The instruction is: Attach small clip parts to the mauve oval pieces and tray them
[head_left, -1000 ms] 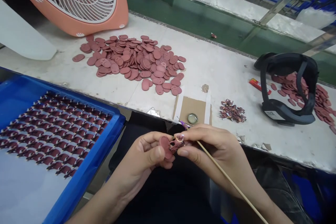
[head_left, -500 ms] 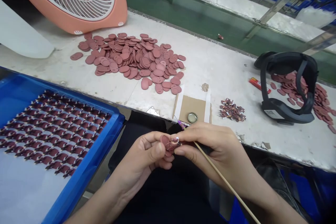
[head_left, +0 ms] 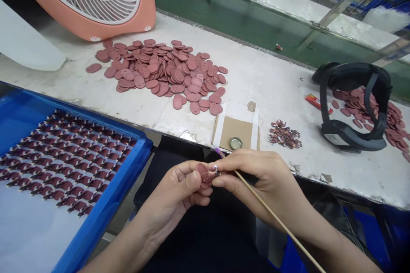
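Note:
My left hand is closed, pinching a reddish-brown oval disc between thumb and fingers. Against that disc sits a small dark red figurine with white and yellowish details. My right hand meets it from the other side, its thumb and forefinger closed on the figurine. A thin wooden stick with a purple front end and a fine tip also lies in the right hand. Just beyond the fingers, a bottle cap rests on a piece of cardboard edged with white tape.
A pile of oval discs lies beside an orange fan. To the right are small figurines, a lighter, a black headset and more discs. A blue tray at left holds rows of assembled pieces.
Both hands stay together around the disc and figurine with only a slight shift of the fingers. The view has moved a little; nothing was let go.

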`<state>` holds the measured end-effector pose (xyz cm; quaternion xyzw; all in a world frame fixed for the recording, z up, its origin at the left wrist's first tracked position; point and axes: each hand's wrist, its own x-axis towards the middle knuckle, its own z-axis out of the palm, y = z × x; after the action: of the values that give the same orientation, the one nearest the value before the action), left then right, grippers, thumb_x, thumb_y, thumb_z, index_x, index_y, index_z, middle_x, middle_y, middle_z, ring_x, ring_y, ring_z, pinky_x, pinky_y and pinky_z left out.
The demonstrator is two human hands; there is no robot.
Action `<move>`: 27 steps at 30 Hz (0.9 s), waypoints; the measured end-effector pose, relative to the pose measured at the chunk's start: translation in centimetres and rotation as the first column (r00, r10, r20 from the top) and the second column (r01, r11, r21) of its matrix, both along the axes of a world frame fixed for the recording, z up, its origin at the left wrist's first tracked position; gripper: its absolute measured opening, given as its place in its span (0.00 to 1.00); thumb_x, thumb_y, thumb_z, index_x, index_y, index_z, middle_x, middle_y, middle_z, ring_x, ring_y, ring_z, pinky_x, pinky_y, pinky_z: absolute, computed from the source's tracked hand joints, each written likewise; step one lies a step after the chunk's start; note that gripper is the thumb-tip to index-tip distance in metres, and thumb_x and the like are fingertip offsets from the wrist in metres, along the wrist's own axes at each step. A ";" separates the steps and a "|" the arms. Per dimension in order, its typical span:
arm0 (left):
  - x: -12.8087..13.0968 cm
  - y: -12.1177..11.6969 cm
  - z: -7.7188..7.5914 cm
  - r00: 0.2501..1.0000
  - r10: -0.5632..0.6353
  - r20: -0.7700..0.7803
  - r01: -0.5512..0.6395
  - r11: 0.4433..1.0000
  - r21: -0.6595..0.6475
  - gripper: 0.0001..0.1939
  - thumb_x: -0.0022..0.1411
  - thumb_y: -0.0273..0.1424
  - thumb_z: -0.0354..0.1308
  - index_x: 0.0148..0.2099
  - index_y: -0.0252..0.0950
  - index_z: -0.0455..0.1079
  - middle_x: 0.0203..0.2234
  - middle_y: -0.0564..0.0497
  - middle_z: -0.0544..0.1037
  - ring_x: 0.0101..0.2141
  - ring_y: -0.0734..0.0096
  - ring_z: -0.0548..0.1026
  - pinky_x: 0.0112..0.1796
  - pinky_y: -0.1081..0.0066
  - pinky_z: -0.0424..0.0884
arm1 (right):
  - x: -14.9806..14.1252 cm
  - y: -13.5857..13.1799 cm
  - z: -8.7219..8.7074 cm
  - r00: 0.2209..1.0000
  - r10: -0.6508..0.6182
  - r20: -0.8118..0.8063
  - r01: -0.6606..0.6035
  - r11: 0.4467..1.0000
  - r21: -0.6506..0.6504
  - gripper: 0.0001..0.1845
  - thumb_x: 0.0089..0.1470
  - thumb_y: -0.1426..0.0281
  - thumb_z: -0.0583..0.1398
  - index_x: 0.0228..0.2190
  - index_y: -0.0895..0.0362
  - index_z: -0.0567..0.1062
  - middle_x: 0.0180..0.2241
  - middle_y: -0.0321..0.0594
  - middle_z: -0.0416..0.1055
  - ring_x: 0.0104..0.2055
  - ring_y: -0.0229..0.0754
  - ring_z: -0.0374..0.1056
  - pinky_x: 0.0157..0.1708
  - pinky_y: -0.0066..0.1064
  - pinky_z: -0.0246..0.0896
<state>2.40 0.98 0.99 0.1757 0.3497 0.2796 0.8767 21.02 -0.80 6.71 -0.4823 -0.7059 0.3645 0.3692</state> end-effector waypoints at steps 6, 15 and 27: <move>0.2 0.0 -0.1 1.000 0.005 -0.013 -0.005 1.000 -0.021 0.15 0.50 0.40 0.72 0.33 0.35 0.79 0.22 0.55 0.75 0.24 0.79 0.72 0.27 0.81 0.74 | 0.2 0.0 0.0 1.000 0.006 0.020 -0.006 1.000 -0.025 0.07 0.58 0.76 0.65 0.40 0.56 0.79 0.34 0.33 0.77 0.34 0.31 0.72 0.37 0.18 0.64; 0.1 0.1 -0.3 1.000 0.009 -0.004 -0.009 0.998 -0.064 0.13 0.49 0.39 0.72 0.32 0.35 0.80 0.22 0.55 0.75 0.23 0.80 0.73 0.26 0.82 0.75 | 0.2 0.2 0.1 0.994 0.024 0.109 -0.023 1.000 -0.012 0.05 0.61 0.75 0.62 0.40 0.57 0.78 0.33 0.34 0.76 0.34 0.32 0.72 0.36 0.20 0.63; 0.5 0.0 0.3 0.998 0.052 -0.028 -0.056 0.986 -0.159 0.16 0.43 0.39 0.75 0.29 0.34 0.79 0.19 0.56 0.74 0.22 0.82 0.72 0.24 0.84 0.73 | -0.3 0.1 0.3 0.988 0.021 0.151 -0.025 0.999 0.029 0.05 0.59 0.78 0.61 0.38 0.60 0.78 0.32 0.36 0.75 0.33 0.34 0.70 0.36 0.22 0.62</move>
<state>2.93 0.98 1.27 0.0985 0.3859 0.2723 0.8759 20.74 -0.65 6.97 -0.4945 -0.7427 0.3204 0.3180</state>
